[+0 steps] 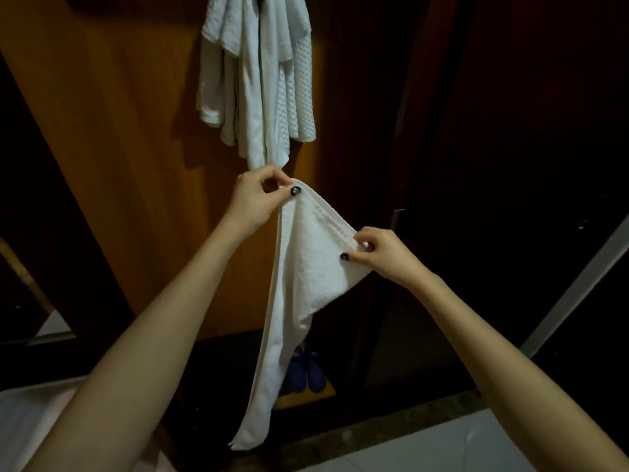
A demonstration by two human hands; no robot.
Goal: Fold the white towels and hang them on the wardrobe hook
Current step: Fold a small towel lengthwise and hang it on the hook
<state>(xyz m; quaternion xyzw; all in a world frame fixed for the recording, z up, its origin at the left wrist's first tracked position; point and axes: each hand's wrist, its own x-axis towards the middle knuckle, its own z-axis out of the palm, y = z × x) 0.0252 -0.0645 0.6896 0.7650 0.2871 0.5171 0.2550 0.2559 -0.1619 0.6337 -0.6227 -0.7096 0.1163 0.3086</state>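
Your arms (136, 352) reach out | left hand (253, 195) pinches towel (306, 267) top corner | right hand (381, 252) pinches its edge, lower | towel hangs long, pointing down | hung towels (258, 80) just above your left hand, the nearer one

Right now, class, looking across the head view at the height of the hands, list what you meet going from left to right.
Left hand pinching the top corner → white towel hanging between the hands → right hand pinching its edge → pale diagonal strip at the far right.
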